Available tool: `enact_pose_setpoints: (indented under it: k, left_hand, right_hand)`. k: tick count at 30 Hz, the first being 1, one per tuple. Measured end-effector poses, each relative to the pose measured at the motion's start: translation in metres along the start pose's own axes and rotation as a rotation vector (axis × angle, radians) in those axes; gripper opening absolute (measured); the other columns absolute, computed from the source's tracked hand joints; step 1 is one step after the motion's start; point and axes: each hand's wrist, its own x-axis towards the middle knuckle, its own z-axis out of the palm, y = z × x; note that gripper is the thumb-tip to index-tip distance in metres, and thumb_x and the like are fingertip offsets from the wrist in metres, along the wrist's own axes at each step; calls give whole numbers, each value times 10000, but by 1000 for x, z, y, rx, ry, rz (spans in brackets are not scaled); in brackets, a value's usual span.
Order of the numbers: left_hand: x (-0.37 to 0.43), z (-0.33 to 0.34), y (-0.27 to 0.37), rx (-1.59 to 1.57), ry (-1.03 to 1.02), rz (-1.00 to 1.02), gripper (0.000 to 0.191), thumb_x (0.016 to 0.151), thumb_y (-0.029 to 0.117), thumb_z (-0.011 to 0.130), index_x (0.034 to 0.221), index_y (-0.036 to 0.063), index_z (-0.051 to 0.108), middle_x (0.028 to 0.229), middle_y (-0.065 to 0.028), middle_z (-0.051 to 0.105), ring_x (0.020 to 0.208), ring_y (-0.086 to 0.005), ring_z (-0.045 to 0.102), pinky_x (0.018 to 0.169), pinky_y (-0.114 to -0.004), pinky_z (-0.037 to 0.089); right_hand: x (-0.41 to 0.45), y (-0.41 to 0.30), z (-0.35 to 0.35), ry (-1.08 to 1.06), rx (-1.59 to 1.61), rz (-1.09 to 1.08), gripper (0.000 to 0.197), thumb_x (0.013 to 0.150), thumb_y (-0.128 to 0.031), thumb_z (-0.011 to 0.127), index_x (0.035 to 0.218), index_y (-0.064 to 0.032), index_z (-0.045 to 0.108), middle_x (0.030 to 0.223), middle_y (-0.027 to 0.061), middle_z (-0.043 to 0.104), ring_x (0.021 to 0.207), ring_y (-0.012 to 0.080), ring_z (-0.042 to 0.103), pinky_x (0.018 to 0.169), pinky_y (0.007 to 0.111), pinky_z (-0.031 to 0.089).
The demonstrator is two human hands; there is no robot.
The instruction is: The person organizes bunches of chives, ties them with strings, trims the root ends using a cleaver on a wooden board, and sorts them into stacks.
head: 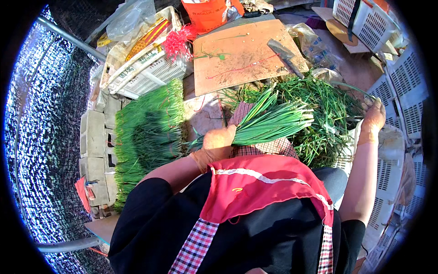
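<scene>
My left hand (pixel 219 145), in a thin glove, is closed around a thick bunch of garlic chives (pixel 270 125) above my lap. The bunch's pale cut ends point right. Out at the right, over the rim of a white plastic crate, my right hand (pixel 374 114) pinches one long green stalk (pixel 352 86). Its fingertips are partly hidden. Between the hands lies a heap of loose chives (pixel 318 99). Tied chive bundles (pixel 150 130) stand in packed rows to my left, with red ties showing.
A cleaver (pixel 285 56) and a red tie string (pixel 244 68) lie on a wooden board (pixel 236 44) ahead. Back left, a white crate (pixel 150 73) carries red string strands (pixel 178 41). Concrete blocks (pixel 93 133) edge the left; white crates (pixel 386 164) line the right. An orange bag (pixel 208 17) stands behind.
</scene>
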Motion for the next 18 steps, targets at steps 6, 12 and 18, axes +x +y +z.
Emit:
enact_pose_setpoints:
  k: [6,12,18]
  left_hand:
    - [-3,9,-1,47,26,-15,114,773,219,533,865,152,523,515,-94,515,452,-285,562,392,-430,412]
    - [-2,-5,1,59,141,116,142,737,184,553,848,107,508,503,-85,512,452,-270,568,387,-409,423]
    - [-1,-16,6,-3,-19,101,107,724,89,533,821,58,499,591,-133,555,529,-310,593,447,-421,440]
  right_hand:
    - [-105,-8,76,-857,-480,160,557,762,-438,685,1052,32,610,954,119,655,888,188,580,827,285,429]
    - [-113,-1,80,-968,-778,-314,309,789,-330,635,811,-22,648,814,179,634,745,317,598,725,355,478]
    - [-20,-24,16,-373,-1640,-153,277,779,-271,628,957,-59,648,978,165,632,937,309,607,817,403,472]
